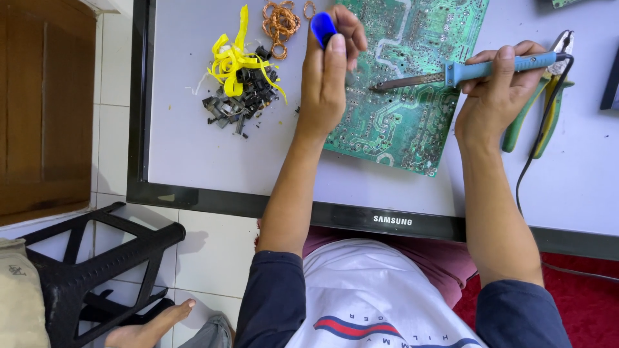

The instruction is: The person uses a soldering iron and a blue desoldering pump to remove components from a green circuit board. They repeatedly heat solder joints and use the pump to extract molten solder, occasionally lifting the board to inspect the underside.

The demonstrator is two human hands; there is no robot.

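Note:
A green circuit board (412,84) lies solder side up on a grey flat panel (193,148) with a black frame. My right hand (496,96) grips a soldering iron (496,66) by its blue handle, and the metal tip rests on the board near its middle. My left hand (330,71) is closed on a small blue tool (322,27), held upright at the board's left edge.
A heap of small black parts (238,100) with yellow tape (235,55) and copper wire coils (280,22) lies left of the board. Green-handled pliers (548,109) lie to the right, next to the iron's black cord (535,154). A black stool (97,264) stands on the white tiled floor.

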